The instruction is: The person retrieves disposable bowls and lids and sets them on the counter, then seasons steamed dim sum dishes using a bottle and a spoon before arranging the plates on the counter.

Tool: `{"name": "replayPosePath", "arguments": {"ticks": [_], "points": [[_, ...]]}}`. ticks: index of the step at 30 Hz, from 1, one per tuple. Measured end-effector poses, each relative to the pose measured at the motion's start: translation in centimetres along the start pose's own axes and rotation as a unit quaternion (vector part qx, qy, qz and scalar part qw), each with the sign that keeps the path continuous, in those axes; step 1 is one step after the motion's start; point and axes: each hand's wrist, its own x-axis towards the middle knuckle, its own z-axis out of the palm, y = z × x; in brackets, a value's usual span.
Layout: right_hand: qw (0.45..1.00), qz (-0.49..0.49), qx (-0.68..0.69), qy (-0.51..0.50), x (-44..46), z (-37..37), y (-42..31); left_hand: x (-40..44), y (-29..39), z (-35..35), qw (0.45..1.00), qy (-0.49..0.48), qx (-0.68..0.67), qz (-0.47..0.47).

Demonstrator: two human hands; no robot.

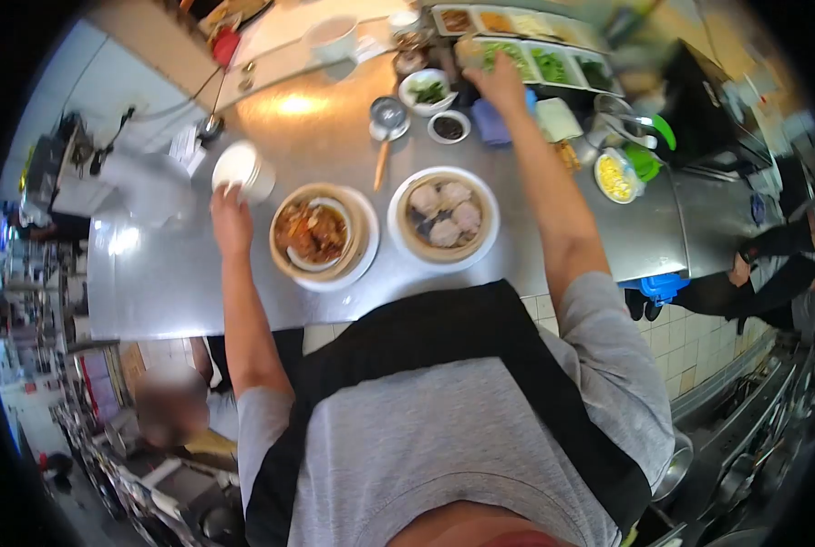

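My left hand (231,206) is closed on the near rim of a stack of white bowls (240,170) at the counter's left. Stretched forward, my right hand (496,77) reaches the tray of chopped greens (508,56); its fingertips are too blurred to read. Between my arms stand two bamboo steamers on white plates: one holds a bowl of brown saucy meat (312,233), the other several pale dumplings (446,214). Beyond them are a ladle with a wooden handle (382,164), a bowl of green leaves (427,91) and a bowl of dark sauce (448,128).
Folded cloths (491,123) lie beside my right forearm. Further right are a bowl of yellow pieces (614,176) and a green-handled utensil (663,132). A clear plastic bag (148,187) lies far left. Other people stand at lower left and far right.
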Motion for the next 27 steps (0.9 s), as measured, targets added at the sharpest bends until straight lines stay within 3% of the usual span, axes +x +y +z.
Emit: {"name": "replayPosePath", "arguments": {"ticks": [1, 3, 4, 5, 7, 10, 12, 13, 14, 17, 19, 22, 25, 27], "points": [[0.999, 0.009, -0.046, -0.006, 0.8, 1.3, 0.1, 0.0, 0.7, -0.5, 1.0, 0.018, -0.005, 0.006], [0.988, 0.074, -0.059, -0.121, 2.1, 1.3, -1.0, -1.4, 2.2, -2.5, 0.999, 0.027, -0.004, -0.022], [0.984, 0.09, -0.07, -0.14, 3.8, 4.6, 2.0, -2.6, 2.8, -3.7, 0.999, 0.035, -0.028, -0.018], [0.997, -0.006, -0.073, -0.034, 4.6, 7.1, 4.2, -4.2, 2.3, -3.8, 0.998, 0.033, -0.039, -0.022], [0.983, -0.03, -0.181, 0.015, 5.3, 7.4, 4.3, -8.3, 2.0, -5.1, 0.998, 0.004, -0.041, -0.052], [0.988, -0.013, -0.137, 0.064, 4.1, 2.1, -2.5, -15.5, 1.4, -5.7, 0.976, -0.022, -0.105, -0.19], [0.994, -0.081, -0.001, 0.073, 3.3, -1.0, -6.8, -19.2, 2.7, -7.1, 0.95, -0.028, -0.124, -0.284], [0.988, -0.112, 0.067, 0.079, 3.2, -2.0, -8.4, -20.9, 3.0, -6.9, 0.948, -0.001, -0.137, -0.287], [0.994, -0.102, 0.031, -0.005, 3.0, -3.0, -9.9, -22.6, 3.2, -6.2, 0.946, 0.026, -0.149, -0.288], [0.901, -0.416, -0.019, -0.123, 0.1, -3.9, -14.6, -24.3, 5.7, -6.5, 0.927, 0.05, -0.196, -0.315], [0.885, -0.373, 0.01, -0.278, -4.0, -4.6, -17.8, -24.2, 7.6, -7.2, 0.917, 0.048, -0.218, -0.329], [0.796, -0.457, -0.116, -0.38, -8.2, -6.1, -20.5, -24.6, 9.9, -7.8, 0.903, 0.057, -0.248, -0.346], [0.729, -0.51, -0.193, -0.414, -10.5, -6.3, -22.6, -25.3, 11.8, -8.4, 0.897, 0.056, -0.256, -0.357], [0.732, -0.54, -0.155, -0.385, -11.9, -6.4, -23.6, -25.3, 13.0, -9.1, 0.887, 0.042, -0.272, -0.37]]}}
